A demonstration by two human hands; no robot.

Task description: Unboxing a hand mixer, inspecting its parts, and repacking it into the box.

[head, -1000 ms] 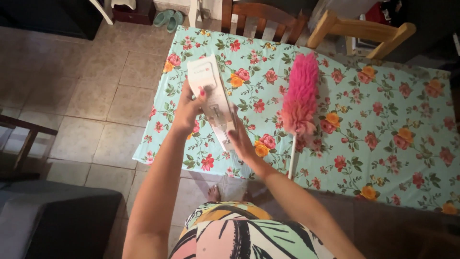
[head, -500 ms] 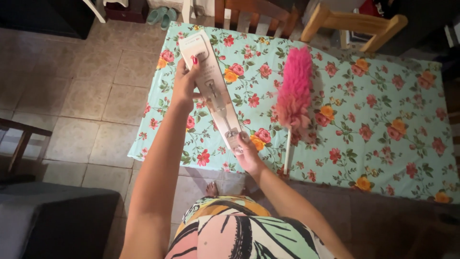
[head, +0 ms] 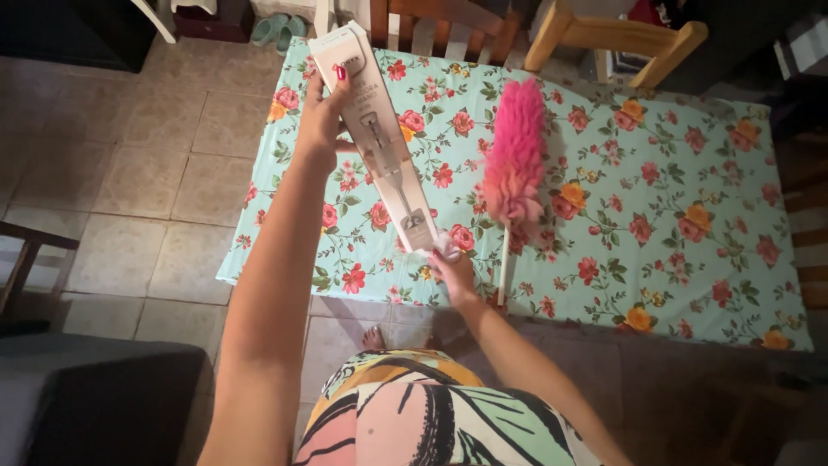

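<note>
Hands are holding a long white box [head: 375, 138] up over the table [head: 690, 285]. Left hand [head: 321, 116] is gripping the far end of the box, with fingers wrapping round its edge. Right hand [head: 453, 272] is gripping the near end, just over the table's front edge. The box is lying slanted, from far left to near right, and it is hanging above the cloth, not resting on it.

Just beside the box, to its right, a fluffy pink duster [head: 516, 164] is lying on the table. Its thin white stick [head: 504, 267] is pointing toward the person and is reaching the table edge close to the right hand. Nothing is lying between the box and the duster.

A cloth [head: 655, 181] in light green with red, pink and orange flowers is covering the table. Two wooden chairs [head: 621, 43] are standing at the far side. A pair of green sandals [head: 278, 28] is sitting on the floor past the far left corner. The floor [head: 129, 173] is showing big pale tiles. A dark grey seat [head: 86, 397] is sitting near the person on the left.

The box is narrow and flat. Its front is showing a grey picture of a long tool and a dark patch at the far end.
</note>
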